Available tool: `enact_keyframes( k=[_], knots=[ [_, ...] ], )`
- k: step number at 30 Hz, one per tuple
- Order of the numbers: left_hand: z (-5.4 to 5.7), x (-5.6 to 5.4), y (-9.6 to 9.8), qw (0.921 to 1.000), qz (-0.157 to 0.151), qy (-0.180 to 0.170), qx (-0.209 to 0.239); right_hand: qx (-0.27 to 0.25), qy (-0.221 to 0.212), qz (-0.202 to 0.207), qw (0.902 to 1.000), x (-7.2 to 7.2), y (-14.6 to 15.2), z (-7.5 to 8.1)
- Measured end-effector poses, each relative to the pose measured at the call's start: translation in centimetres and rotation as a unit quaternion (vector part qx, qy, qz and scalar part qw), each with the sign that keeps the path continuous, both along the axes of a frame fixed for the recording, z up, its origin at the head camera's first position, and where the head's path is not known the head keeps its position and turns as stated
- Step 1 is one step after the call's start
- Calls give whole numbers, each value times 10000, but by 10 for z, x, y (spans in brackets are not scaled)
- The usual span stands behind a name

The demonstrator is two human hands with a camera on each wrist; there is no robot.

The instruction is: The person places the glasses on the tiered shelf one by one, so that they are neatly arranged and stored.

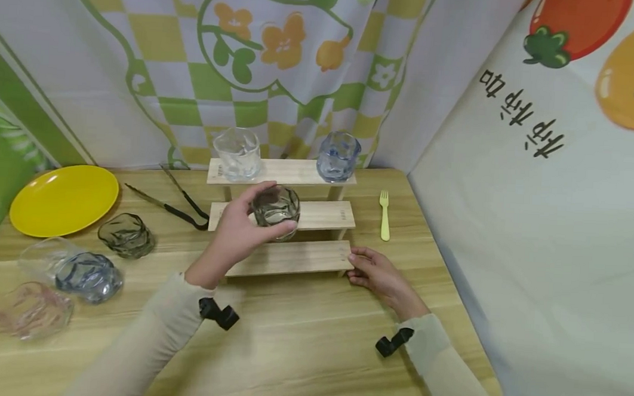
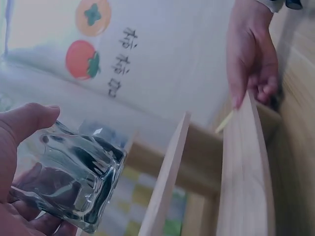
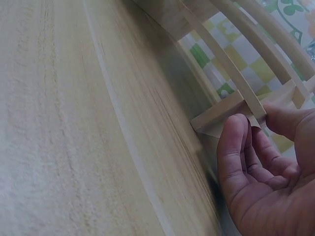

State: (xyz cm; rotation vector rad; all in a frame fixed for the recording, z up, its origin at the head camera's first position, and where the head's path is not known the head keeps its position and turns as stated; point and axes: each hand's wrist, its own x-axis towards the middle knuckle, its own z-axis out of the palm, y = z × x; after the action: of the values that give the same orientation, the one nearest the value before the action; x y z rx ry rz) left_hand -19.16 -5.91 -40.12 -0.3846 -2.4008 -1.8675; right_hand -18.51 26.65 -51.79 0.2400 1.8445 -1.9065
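My left hand (image 1: 245, 218) grips a smoky grey glass (image 1: 276, 206) by its sides, thumb on the near side. In the head view the glass overlaps the middle board of a three-tier wooden stand (image 1: 292, 259). The left wrist view shows the thick glass (image 2: 81, 172) tilted, its base toward the boards. At the right end of the lowest board, my right hand (image 1: 374, 276) pinches the board's corner, fingers curled. On the top board stand a clear glass (image 1: 238, 153) at the left and a blue glass (image 1: 339, 157) at the right.
To the left lie a yellow plate (image 1: 64, 201), black-handled tongs (image 1: 174, 205), another smoky glass (image 1: 126, 236), a blue glass (image 1: 89, 277), a clear glass (image 1: 45, 258) and a pink glass (image 1: 32, 310). A yellow fork (image 1: 384, 216) lies right of the stand. Fabric walls border the table.
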Motion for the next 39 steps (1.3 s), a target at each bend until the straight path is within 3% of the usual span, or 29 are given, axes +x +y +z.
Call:
enact_keyframes(
  k=[6,13,29,39],
  knots=[
    [-4,-31,46,9992,-321,-193,148,-7,-28,-43,10000,0,-1,-1],
    [-14,-47,76,9994,-317,-151,80,-18,-34,12,10000,-1,-1,0],
    [-28,-46,110,9991,185,329,-205,-72,-86,-23,9999,-4,1,-2],
    [-31,-45,118,9992,178,327,-171,-74,-108,8,9999,-3,1,-2]
  ],
)
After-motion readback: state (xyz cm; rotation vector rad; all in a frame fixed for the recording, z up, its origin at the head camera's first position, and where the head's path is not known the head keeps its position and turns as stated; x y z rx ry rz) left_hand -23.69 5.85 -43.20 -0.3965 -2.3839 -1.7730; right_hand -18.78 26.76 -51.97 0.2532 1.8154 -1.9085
